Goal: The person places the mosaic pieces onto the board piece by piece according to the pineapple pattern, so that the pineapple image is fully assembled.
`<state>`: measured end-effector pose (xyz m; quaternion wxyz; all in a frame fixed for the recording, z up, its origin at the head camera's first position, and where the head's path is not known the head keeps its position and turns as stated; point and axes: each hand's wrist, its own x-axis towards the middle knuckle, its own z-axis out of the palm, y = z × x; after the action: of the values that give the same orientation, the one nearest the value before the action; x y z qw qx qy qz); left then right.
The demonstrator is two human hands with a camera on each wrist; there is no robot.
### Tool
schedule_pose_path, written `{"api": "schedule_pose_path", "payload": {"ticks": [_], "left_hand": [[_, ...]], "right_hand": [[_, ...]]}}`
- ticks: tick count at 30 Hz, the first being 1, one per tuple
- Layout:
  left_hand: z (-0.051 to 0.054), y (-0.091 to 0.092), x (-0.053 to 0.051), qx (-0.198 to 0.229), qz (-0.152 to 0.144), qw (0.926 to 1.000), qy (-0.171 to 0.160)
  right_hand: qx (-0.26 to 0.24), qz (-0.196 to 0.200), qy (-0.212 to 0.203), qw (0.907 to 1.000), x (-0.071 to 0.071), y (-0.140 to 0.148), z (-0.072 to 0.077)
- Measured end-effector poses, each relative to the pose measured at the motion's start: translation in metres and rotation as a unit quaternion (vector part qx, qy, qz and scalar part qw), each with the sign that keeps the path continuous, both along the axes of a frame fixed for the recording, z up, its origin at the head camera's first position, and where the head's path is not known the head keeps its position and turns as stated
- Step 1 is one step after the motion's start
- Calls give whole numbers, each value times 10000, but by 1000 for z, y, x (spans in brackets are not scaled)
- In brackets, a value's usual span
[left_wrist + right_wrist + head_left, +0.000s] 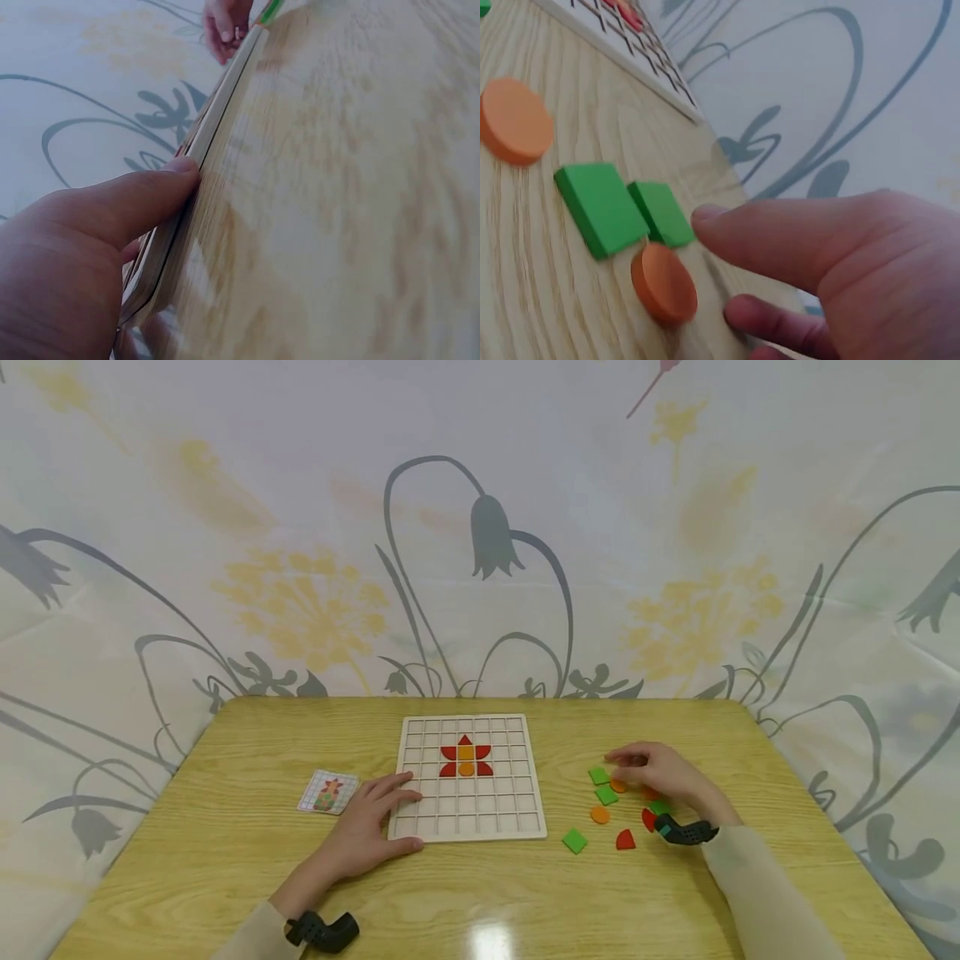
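Observation:
A pale wooden grid board [465, 818] lies on the table, with an orange square [466, 752], an orange disc [467, 769], a red triangle [465, 740] and several red quarter-round pieces in its cells. My left hand [367, 827] rests on the board's left side, fingers spread over the edge; its thumb [150, 199] touches the front edge. Over the loose pieces on the right hovers my right hand [660, 772], thumb and fingers apart, holding nothing visible. Beneath it are an orange disc [664, 285] and two green squares [604, 208]; its thumb tip appears close to the farther square.
Left of the board lies a small pattern card [328, 792], partly beside the left hand. Nearer the front are another green square [575, 841], an orange disc [600, 815] and a red quarter-round piece [626, 839]. A flower-printed curtain [480, 610] stands behind the table.

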<state>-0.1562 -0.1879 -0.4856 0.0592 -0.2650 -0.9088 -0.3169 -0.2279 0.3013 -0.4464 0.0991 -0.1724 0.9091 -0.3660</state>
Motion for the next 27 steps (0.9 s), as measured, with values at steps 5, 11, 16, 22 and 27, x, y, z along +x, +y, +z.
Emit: {"api": "schedule_pose_path", "payload": {"ticks": [5,11,16,22,27], "left_hand": [[-1,-1,0,-14,15,10000,-30],[-1,0,1,5,44,10000,-76],[0,-1,0,-18,53,10000,-40],[0,-1,0,11,59,10000,-58],[0,0,1,-11,56,10000,-82]], "right_hand": [[158,150,3,9998,-3,-14,1],[214,122,23,9997,-5,-24,-1],[-64,-251,-20,9997,-4,-28,-3],[-284,-754,682,9944,-1,-35,-6],[-608,-1061,900,9884,1,-46,-7]]}}
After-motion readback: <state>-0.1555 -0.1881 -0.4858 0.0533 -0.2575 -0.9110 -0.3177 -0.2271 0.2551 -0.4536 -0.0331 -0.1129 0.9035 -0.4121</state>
